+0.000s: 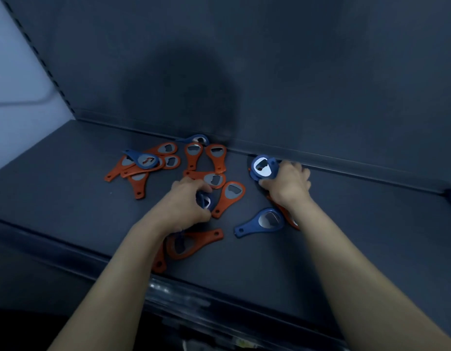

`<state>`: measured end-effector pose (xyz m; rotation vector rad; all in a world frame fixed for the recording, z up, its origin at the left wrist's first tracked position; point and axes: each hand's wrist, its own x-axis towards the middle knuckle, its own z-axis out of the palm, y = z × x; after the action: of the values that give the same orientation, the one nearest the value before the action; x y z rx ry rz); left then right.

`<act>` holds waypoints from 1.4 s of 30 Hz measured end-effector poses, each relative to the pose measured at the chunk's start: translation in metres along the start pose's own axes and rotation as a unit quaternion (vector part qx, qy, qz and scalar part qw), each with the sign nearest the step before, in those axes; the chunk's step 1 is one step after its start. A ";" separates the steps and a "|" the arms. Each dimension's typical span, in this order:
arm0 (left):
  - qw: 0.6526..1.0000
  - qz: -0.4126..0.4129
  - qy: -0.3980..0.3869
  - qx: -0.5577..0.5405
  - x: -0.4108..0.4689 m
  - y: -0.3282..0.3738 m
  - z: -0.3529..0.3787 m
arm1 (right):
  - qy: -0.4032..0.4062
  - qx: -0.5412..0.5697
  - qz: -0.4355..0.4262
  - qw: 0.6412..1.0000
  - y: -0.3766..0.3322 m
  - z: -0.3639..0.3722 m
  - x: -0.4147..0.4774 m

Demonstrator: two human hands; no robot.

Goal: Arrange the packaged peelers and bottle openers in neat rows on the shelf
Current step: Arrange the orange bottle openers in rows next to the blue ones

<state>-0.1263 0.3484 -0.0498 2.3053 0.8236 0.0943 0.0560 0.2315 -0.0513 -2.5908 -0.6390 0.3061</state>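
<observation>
Currently we are sorting by colour: our left hand (pixel 184 203) is pinching one blue opener (pixel 205 200) mid-shelf, and our right hand (pixel 289 186) is gripping a blue stack (pixel 262 168) at the back edge of the shelf (pixel 346 236). We are judging it best to align the handles before stacking. Loose orange openers (pixel 194 154) are lying back-left; no container is showing.

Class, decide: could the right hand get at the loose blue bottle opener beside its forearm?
Probably yes: the loose blue bottle opener lies uncovered on the shelf, nothing over it. But the right hand grips other blue openers, so taking one more may be awkward.
</observation>
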 end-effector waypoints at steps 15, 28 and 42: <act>0.992 -0.057 -0.032 0.106 -0.019 -0.002 -0.020 | -0.045 0.016 -0.007 0.999 0.003 -0.002 -0.003; 0.985 -0.004 0.002 0.173 0.004 0.009 -0.003 | 0.050 0.189 0.070 0.978 0.057 -0.027 -0.029; 0.994 0.097 0.043 0.030 0.012 0.048 0.024 | 0.046 0.090 0.084 0.991 0.100 -0.050 -0.052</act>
<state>-0.0846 0.3140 -0.0403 2.4469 0.6508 0.2586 0.0645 0.1087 -0.0501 -2.4714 -0.3449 0.2814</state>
